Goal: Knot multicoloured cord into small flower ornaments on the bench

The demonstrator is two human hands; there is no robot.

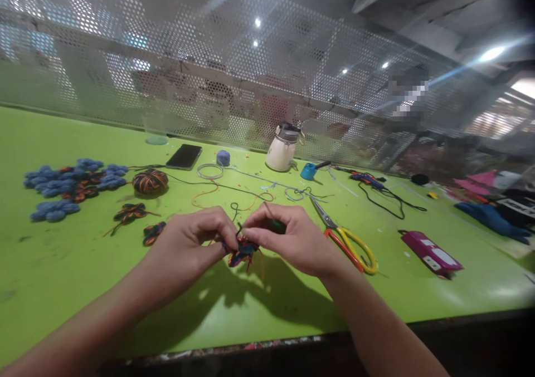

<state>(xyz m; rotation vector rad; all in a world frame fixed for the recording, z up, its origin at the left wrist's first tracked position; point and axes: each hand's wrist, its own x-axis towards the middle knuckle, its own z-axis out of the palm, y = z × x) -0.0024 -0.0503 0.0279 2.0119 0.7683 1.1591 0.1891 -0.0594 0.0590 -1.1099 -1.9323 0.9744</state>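
Note:
A small multicoloured crocheted flower (243,253) hangs between my two hands just above the green table. My left hand (194,240) pinches its left side between thumb and fingers. On the other side, my right hand (288,232) is closed, thumb against index finger, around what looks like a crochet hook (277,226); a dark green part shows in the palm and most of it is hidden. Dark yarn (234,209) loops up from the piece. Left of my hands lie a finished-looking multicoloured flower (130,213), another small crocheted piece (154,233) and a variegated yarn ball (150,182).
Blue crocheted flowers (54,181) are heaped at the left. Behind are a phone (184,156), a purple yarn ball (223,157), a cream jug (281,151) and a blue pot (308,171). Scissors (353,246) and a magenta box (430,251) lie right. A perforated screen (234,76) borders the table.

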